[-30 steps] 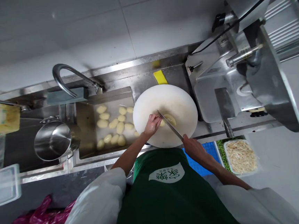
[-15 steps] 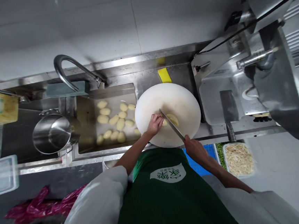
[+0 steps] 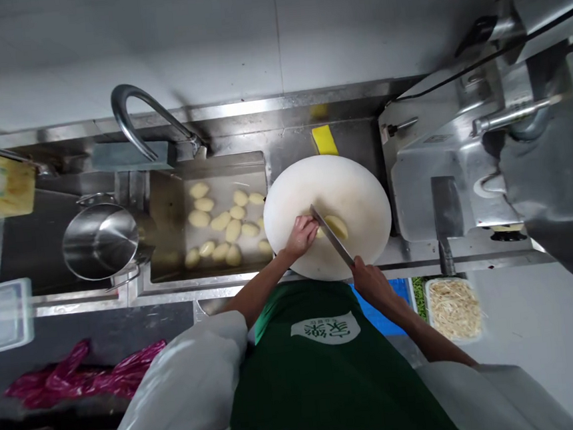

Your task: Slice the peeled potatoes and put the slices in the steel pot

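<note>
A round white cutting board (image 3: 334,184) lies on the steel counter. On it rests a peeled potato (image 3: 338,225). My left hand (image 3: 300,236) is curled on the potato's left end, holding it down. My right hand (image 3: 369,280) grips the handle of a long knife (image 3: 332,236), whose blade lies across the potato just right of my left fingers. I wear a green apron and white sleeves.
Left of the board, a sink (image 3: 166,212) holds several peeled potatoes (image 3: 222,224) under a curved tap (image 3: 132,121). A steel pot (image 3: 101,239) stands further left. A steel slicing machine (image 3: 487,164) fills the right. A tray of shredded potato (image 3: 454,307) sits low right.
The view has shifted slightly, so everything sits a little more to the right. Both hands stay at the potato; the knife blade has edged a little along it.
</note>
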`<state>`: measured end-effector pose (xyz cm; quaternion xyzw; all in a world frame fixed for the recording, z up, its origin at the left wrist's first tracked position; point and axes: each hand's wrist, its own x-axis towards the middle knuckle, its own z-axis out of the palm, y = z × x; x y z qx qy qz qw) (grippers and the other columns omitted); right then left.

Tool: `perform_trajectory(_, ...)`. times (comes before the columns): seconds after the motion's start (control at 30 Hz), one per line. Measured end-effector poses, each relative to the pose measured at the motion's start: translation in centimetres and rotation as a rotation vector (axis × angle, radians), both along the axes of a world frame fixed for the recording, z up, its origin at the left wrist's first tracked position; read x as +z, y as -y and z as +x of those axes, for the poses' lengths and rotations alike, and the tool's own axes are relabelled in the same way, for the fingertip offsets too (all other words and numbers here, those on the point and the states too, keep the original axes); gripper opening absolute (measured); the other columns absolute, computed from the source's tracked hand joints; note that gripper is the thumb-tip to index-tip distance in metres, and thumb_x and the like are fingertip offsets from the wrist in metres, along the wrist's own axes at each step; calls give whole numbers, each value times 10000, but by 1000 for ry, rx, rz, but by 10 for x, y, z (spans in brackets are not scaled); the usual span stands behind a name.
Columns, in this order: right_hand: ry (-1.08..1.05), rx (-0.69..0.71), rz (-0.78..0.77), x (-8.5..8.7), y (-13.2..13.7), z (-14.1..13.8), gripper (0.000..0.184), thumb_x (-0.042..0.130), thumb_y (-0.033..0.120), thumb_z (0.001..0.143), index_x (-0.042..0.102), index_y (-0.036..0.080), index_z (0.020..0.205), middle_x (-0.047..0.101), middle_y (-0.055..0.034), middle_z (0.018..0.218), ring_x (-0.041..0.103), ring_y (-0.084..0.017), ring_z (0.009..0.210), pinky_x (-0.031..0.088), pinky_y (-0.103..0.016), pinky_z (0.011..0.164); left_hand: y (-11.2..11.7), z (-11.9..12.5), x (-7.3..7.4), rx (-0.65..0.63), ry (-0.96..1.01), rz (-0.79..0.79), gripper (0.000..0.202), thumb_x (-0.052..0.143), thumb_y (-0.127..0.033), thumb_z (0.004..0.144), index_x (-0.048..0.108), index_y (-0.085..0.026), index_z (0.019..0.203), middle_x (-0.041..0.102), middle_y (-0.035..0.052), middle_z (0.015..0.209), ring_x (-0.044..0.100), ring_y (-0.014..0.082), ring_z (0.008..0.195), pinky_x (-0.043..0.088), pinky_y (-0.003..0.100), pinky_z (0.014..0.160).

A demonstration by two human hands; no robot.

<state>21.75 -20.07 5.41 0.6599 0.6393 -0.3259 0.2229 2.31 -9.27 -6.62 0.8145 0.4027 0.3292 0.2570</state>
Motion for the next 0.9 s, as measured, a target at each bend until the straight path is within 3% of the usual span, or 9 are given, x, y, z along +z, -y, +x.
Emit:
perform_trajectory(0.13, -12, 15, 1, -6, -7, -5, 196, 271, 245, 976, 431, 150, 1039, 660, -115, 856, 653, -229, 810, 326, -278, 639, 1, -1, -4, 9, 22, 10, 200, 439, -249, 955, 596, -164, 1046, 536, 103, 1089, 463, 208, 1051, 439, 396, 919)
perform_trajectory(0.33, -5, 1, 29, 4, 1, -1, 211, 251, 239, 977, 434, 153, 1037, 651, -98, 795, 650, -215, 752, 310, -276, 615, 1, 1, -4, -1, 18, 7, 209, 416, -250, 961, 593, -153, 1017, 551, 102, 1040, 480, 203, 1010, 447, 393, 892)
perform_trajectory(0.5, 2, 2, -5, -3, -8, -10, 225, 258, 236, 976, 440, 142, 1069, 654, -121, 846, 644, -216, 793, 328, -278, 644, 3, -2, -1, -7, 49, 7, 205, 414, -251, 962, 587, -150, 1007, 549, 110, 1077, 477, 205, 1043, 445, 400, 912)
perform_trajectory(0.7, 14, 5, 46, 8, 1, -6, 222, 251, 247, 976, 442, 148, 1031, 647, -100, 779, 642, -206, 728, 296, -279, 600, 5, -3, -3, -24, 16, 13, 215, 388, -234, 965, 579, -144, 1005, 563, 110, 1038, 497, 206, 990, 456, 402, 871)
perform_trajectory(0.9, -9, 8, 19, -4, -7, -13, 220, 255, 255, 980, 437, 150, 1047, 658, -110, 837, 648, -219, 787, 310, -279, 622, 5, -4, -2, -47, 29, 7, 224, 371, -230, 968, 566, -148, 1042, 565, 117, 1067, 498, 210, 1010, 453, 424, 890)
